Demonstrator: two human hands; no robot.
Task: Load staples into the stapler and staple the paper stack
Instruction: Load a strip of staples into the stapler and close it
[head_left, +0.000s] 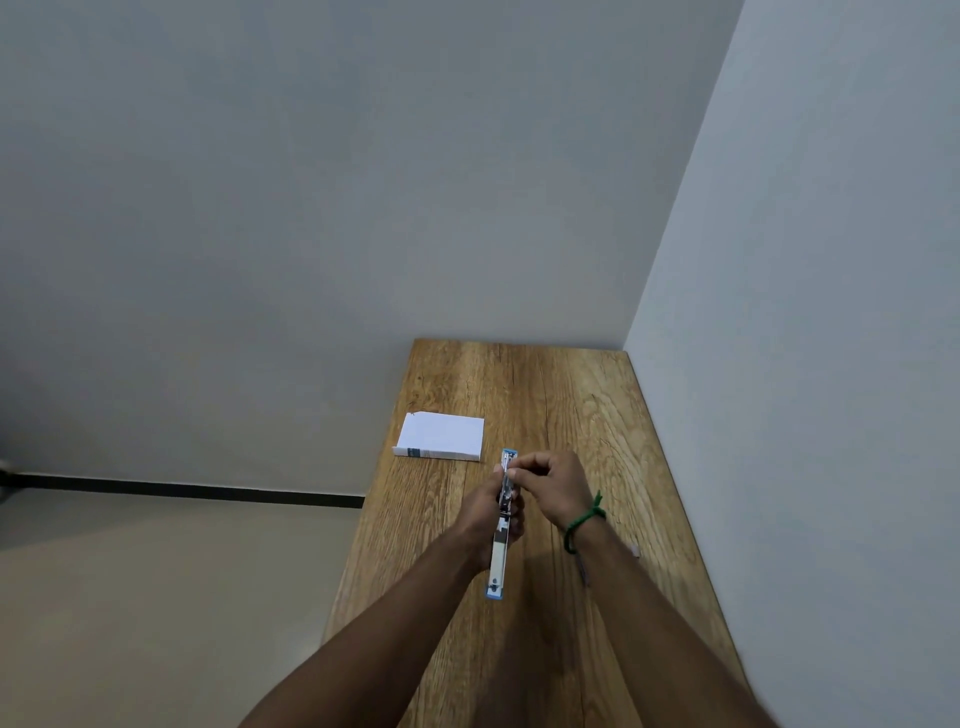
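Single head-worn wide-angle view, looking forward and down from above near end of desk (571, 415). Faces room corner where two walls meet. Forearms enter from bottom edge, hands mid-frame at arm's length. Floor visible at left. No second view to compare.

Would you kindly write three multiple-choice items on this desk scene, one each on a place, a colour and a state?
1. Where does the white paper stack lie on the wooden table?
A. left edge
B. right edge
C. under the stapler

2. What colour is the cord wristband on the right hand?
A. red
B. green
C. black

3. The blue-ended metal stapler in the left hand is
A. swung open
B. closed on paper
C. lying untouched

A: stack sits by the left edge. B: band is green. A: it lies unfolded, fingers at its channel.
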